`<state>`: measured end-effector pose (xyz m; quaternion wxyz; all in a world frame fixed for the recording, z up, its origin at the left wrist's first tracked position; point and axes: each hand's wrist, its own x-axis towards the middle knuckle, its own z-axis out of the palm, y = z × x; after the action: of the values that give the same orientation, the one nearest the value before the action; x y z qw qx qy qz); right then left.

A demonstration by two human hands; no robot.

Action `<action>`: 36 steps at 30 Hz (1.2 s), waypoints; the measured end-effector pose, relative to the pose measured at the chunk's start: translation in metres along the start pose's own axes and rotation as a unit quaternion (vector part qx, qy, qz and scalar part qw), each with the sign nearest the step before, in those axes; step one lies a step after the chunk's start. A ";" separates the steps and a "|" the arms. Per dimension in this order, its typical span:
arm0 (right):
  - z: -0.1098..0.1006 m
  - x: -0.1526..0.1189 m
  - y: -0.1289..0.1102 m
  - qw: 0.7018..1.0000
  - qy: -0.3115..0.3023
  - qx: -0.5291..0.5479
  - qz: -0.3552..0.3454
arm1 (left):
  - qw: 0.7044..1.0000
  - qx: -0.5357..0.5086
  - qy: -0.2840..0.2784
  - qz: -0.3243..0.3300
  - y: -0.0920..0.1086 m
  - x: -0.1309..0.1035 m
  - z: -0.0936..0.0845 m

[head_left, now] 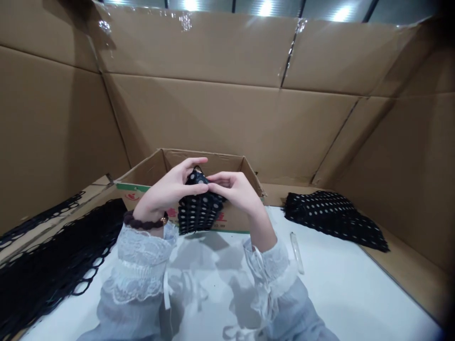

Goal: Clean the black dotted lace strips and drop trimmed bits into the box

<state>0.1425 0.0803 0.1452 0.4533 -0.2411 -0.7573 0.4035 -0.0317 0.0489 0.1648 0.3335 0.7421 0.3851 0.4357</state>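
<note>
A piece of black fabric with white polka dots (199, 210) hangs between my hands, above the white table and in front of an open cardboard box. My left hand (177, 182) grips its upper left part, thumb in front and index finger stretched out above. From the other side, my right hand (232, 189) pinches the upper right part between thumb and fingers. A small dark loop stands up at the cloth's top edge. The fabric's back side is hidden from me.
The open cardboard box (245, 218) stands at the table's back. Black looped-edge trim (60, 255) lies at left. More dotted black fabric (330, 213) lies at right, near a slim translucent object (296, 253). Tall cardboard walls (227, 113) surround the white table (337, 284).
</note>
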 end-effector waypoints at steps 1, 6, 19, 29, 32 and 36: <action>0.000 -0.001 -0.002 1.000 0.004 0.010 0.006 | 1.000 0.021 0.006 0.003 -0.001 0.000 -0.001; 0.001 0.003 0.003 0.995 0.050 0.085 0.027 | 0.992 0.121 0.005 0.022 0.002 -0.002 -0.001; -0.043 0.006 0.036 0.925 0.345 -0.157 -0.006 | 0.997 0.031 0.038 -0.054 0.005 -0.010 -0.010; 0.013 0.001 0.000 0.978 0.107 -0.155 -0.087 | 0.995 0.074 0.066 -0.020 0.001 -0.004 -0.003; 0.012 0.002 0.003 0.993 0.076 -0.085 -0.038 | 0.994 0.100 0.049 0.009 0.003 -0.005 -0.003; 0.004 0.002 0.002 0.994 0.029 0.098 0.040 | 0.996 0.081 0.009 0.041 0.011 -0.009 -0.004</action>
<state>0.1379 0.0814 0.1440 0.4805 -0.2371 -0.6903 0.4862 -0.0349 0.0359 0.1722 0.2504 0.7783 0.3910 0.4227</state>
